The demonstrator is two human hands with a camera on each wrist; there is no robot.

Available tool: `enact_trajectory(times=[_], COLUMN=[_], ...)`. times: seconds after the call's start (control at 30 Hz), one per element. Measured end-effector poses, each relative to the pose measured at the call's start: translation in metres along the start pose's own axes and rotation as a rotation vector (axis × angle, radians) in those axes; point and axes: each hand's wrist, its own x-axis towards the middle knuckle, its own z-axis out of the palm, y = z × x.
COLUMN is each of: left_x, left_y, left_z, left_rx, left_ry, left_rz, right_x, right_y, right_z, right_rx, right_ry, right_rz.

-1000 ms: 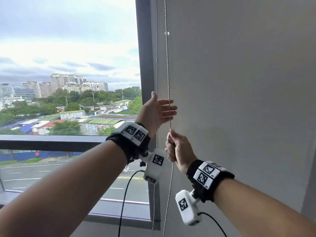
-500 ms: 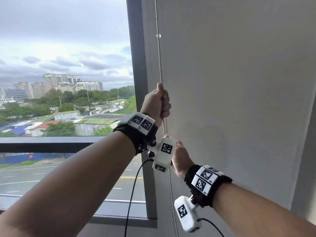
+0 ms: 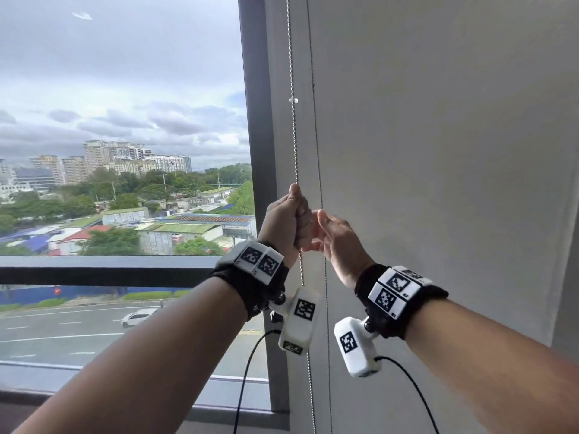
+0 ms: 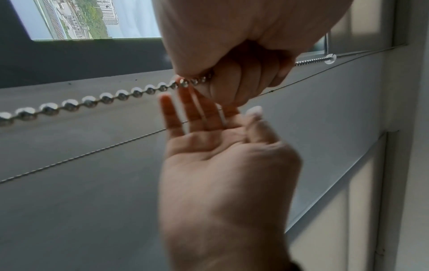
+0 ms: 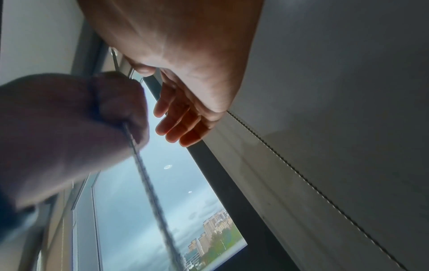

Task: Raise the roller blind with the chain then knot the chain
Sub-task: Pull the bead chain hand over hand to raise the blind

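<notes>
The grey roller blind (image 3: pixel 438 151) covers the right side of the window. Its metal bead chain (image 3: pixel 293 136) hangs along the blind's left edge, with a clear stopper (image 3: pixel 293 100) on it. My left hand (image 3: pixel 288 217) grips this front strand in a fist, the beads running out of it (image 4: pixel 92 100). My right hand (image 3: pixel 332 236) is just to the right of the left fist, fingers straight and palm showing (image 4: pixel 220 155), holding nothing. The thinner-looking back strand (image 3: pixel 318 151) hangs behind my right hand. In the right wrist view the left fist (image 5: pixel 92 113) holds the chain (image 5: pixel 148 183).
A dark window post (image 3: pixel 257 120) stands just left of the chain. A dark rail (image 3: pixel 109 267) crosses the glass lower left, with buildings and a road outside. A wall edge (image 3: pixel 567 277) borders the blind on the right.
A second ago my right hand gripped the chain and my left was open. The left hand then closed on the chain above it. The right hand has let go and opened beside the left.
</notes>
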Motion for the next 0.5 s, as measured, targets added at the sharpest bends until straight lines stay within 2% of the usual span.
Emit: enact_trajectory(times=[0.2,0.5], left_x=[-0.019,-0.044], left_y=[-0.031,-0.075], left_z=[-0.012,-0.033], left_rx=[0.051,0.104], left_ry=[0.043,0.120], left_rz=[-0.052,-0.196], right_x=[0.023,0.047], right_y=[-0.042,-0.069], right_z=[0.005,0.027], right_rx=[0.024,0.205], right_ry=[-0.043,-0.028], right_rz=[-0.068,-0.017])
